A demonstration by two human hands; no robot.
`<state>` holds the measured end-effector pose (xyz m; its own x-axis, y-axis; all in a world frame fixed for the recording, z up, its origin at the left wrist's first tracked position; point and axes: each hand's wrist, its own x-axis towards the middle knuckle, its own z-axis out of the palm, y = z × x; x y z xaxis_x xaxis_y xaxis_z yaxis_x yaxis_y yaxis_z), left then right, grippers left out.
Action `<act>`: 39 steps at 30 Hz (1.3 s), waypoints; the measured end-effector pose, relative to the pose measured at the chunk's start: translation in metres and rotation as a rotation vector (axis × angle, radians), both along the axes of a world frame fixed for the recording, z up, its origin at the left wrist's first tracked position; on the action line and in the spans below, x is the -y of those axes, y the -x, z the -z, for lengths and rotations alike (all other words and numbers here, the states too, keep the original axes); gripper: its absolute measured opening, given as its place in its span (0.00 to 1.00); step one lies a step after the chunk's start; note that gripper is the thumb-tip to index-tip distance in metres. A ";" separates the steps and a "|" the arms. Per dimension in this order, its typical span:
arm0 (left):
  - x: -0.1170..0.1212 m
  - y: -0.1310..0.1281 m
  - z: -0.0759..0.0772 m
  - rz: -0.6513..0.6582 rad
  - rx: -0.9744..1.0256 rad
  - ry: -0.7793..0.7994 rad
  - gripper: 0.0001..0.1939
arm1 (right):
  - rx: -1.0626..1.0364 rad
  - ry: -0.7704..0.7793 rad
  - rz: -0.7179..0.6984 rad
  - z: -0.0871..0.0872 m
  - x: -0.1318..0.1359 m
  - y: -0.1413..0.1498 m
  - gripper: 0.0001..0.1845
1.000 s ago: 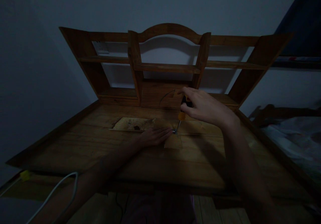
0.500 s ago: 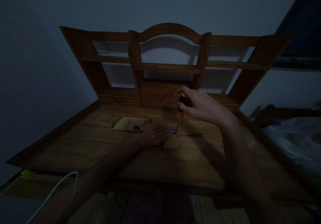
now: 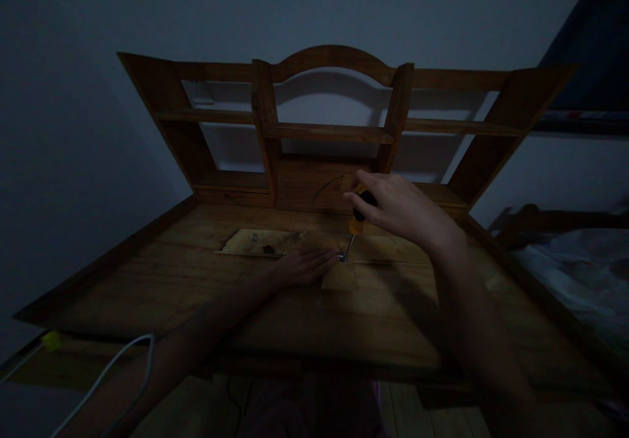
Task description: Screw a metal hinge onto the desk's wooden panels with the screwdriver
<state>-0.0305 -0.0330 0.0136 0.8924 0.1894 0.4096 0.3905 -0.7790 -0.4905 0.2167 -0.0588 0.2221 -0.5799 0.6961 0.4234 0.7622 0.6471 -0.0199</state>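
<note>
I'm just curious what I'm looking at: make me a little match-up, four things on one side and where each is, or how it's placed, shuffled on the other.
Things
1. screwdriver
2. left hand
3. white cable
4. wooden shelf unit

Places and states
A. looped, at the lower left of the picture
B. at the back of the desk, in front of the wall
C. held in the right hand, shaft downward
D. low on the desk, fingertips by a small metal piece

Right pairs: 1-C, 2-D, 3-A, 4-B
</note>
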 end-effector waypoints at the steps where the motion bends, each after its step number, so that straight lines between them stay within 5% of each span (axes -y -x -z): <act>1: 0.000 0.000 0.000 0.001 0.000 -0.001 0.22 | 0.003 0.000 0.018 0.000 0.000 0.000 0.17; 8: 0.001 -0.001 -0.001 0.003 -0.016 0.006 0.24 | -0.018 0.055 -0.075 0.000 0.000 -0.001 0.18; 15: 0.002 -0.001 -0.004 -0.005 -0.024 0.026 0.21 | 0.021 0.007 0.077 0.001 0.000 -0.001 0.23; 21: -0.001 0.000 0.001 0.003 -0.010 0.013 0.21 | -0.028 0.051 -0.115 0.001 -0.002 -0.003 0.21; 27: 0.001 -0.001 0.000 -0.020 -0.010 0.004 0.21 | 0.027 0.013 0.120 0.001 -0.003 -0.005 0.22; 34: 0.003 -0.003 -0.005 -0.005 -0.020 -0.034 0.21 | -0.061 0.078 -0.154 0.001 -0.008 -0.008 0.20; 39: 0.005 -0.004 -0.008 0.006 -0.013 -0.032 0.20 | -0.020 0.005 0.032 0.004 -0.008 -0.004 0.21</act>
